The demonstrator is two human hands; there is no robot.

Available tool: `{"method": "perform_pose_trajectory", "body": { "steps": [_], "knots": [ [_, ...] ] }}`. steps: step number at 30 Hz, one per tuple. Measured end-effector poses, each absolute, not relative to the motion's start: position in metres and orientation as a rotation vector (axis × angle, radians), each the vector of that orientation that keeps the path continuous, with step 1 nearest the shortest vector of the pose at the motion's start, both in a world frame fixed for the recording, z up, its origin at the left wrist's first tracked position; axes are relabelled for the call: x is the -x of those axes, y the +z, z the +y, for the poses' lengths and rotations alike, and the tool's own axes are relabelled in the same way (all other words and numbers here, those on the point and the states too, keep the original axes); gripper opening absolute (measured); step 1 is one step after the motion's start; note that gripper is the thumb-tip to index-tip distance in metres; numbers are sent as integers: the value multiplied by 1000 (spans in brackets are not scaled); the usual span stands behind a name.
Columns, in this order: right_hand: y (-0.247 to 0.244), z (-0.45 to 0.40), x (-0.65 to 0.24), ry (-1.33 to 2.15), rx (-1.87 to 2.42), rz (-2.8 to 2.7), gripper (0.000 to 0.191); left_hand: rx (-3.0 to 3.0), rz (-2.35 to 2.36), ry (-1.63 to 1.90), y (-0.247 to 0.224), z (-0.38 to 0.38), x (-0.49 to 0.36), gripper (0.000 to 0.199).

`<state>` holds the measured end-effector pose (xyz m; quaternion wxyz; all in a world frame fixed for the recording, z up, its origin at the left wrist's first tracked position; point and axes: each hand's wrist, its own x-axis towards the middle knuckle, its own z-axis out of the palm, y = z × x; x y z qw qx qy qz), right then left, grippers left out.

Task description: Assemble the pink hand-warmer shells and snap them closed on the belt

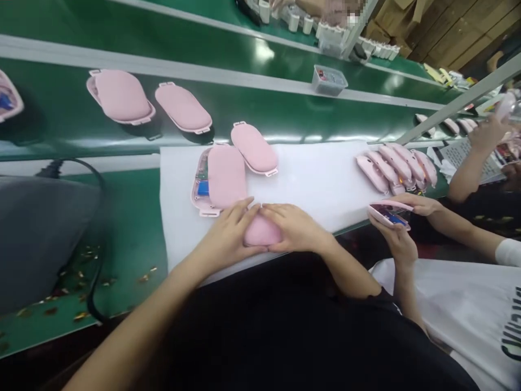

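A pink rounded plastic casing lies near the front edge of the white sheet. My left hand wraps its left side, and my right hand wraps its right side, thumbs close together at the near edge. Much of the casing is hidden under my fingers. Just beyond my left hand, a pink cover rests askew on an open pink shell, where a blue part and a green circuit board show. To its right sits another pink casing.
More pink casings stand along the green surface behind. A clear plastic box is further back. On the right, a co-worker's hands hold an open casing beside a row of several casings. A grey object and black cable lie left.
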<state>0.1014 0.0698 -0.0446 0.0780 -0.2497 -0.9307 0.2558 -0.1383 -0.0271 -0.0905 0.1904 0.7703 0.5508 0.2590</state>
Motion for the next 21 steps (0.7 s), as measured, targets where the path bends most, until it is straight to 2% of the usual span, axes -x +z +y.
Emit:
{"method": "perform_pose_trajectory", "body": {
  "steps": [5,10,16,19,21],
  "knots": [
    [-25,106,-104,910,627,-2787,57,-2112,1478,645,-75,-8,144,77],
    [-14,117,-118,714,736,-2700,45,-2045,1458,542,-43,6,154,61],
    [-57,69,-131,275,919,-2422,53,-2271,1703,689,-34,10,150,47],
    [-74,50,-138,164,967,-2181,33,-2280,1898,768,-37,9,151,44],
    [-76,43,-138,220,941,-2140,19,-2239,1962,862,-37,9,152,39]
  ]
}}
